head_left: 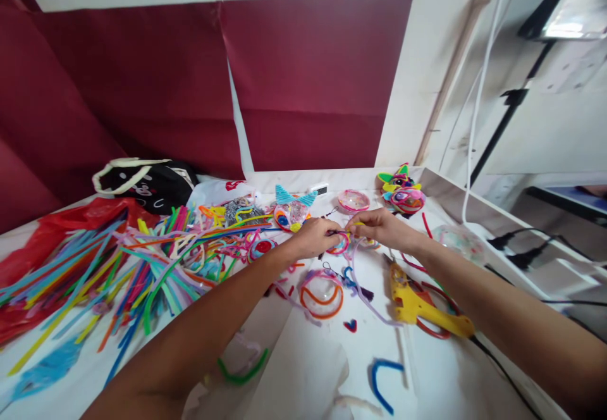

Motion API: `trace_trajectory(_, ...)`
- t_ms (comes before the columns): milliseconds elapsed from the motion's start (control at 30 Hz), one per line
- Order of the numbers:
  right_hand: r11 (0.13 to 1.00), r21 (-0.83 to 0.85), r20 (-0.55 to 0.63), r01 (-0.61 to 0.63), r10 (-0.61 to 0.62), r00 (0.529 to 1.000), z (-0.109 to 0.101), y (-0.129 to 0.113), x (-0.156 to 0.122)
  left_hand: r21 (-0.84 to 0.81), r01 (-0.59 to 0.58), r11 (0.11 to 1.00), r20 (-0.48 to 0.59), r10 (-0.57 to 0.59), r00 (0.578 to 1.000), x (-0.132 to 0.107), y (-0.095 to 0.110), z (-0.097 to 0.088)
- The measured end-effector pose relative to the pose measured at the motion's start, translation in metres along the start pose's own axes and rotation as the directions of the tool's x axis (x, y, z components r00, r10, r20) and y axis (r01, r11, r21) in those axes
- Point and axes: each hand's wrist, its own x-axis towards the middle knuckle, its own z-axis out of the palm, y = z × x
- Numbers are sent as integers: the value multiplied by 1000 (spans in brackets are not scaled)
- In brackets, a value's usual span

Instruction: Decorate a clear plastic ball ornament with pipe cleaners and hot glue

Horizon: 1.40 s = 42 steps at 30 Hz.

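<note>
Over the middle of the table, my left hand and my right hand are close together, both with fingers pinched. Between their fingertips a thin yellow pipe cleaner shows in part. Just below the fingers lies a pink ring-shaped piece, partly covered by the left hand. Nearer to me is a clear round piece with an orange and pink pipe-cleaner edge. A lilac pipe cleaner curves down from beneath the hands. Behind the left hand sits a decorated piece with blue pointed ears.
A yellow glue gun lies by my right forearm, its cord trailing right. Loose pipe cleaners pile up at left, before a black bag. A colourful finished-looking figure stands in the back corner. A blue bent pipe cleaner lies in front.
</note>
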Motion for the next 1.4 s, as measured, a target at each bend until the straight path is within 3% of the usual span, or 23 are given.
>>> trace_trajectory(233, 1000, -10, 79, -29, 30, 996, 3, 4, -3, -135, 32, 990, 39, -27, 999, -2, -2, 4)
trace_trajectory(567, 991, 77, -19, -107, 109, 994, 0, 7, -5, -519, 192, 833, 134, -142, 981, 1, -10, 4)
trace_trajectory(733, 989, 103, -26, -105, 108, 994, 2, 3, -8, -589, 247, 770, 169, -181, 969, -1, -8, 2)
trace_trajectory(933, 996, 57, -35, -67, 69, 997, 0, 8, -9, -597, 264, 757, 185, -191, 964, -4, -11, 1)
trace_trajectory(1067, 998, -60, -63, -2, -2, 998, -5, 14, -9, -579, 249, 776, 130, -214, 968, -3, -13, 1)
trace_trajectory(1167, 973, -209, -140, 101, -132, 981, -5, 15, -10, -550, 238, 800, 74, -237, 969, -3, -12, -1)
trace_trajectory(1267, 884, -406, -164, 230, -318, 934, 0, 10, -9, -521, 227, 823, 38, -243, 969, -4, -8, -2)
trace_trajectory(1400, 713, -609, -42, 348, -466, 884, 10, 7, -5, -487, 202, 850, 11, -226, 974, -5, -4, -1)
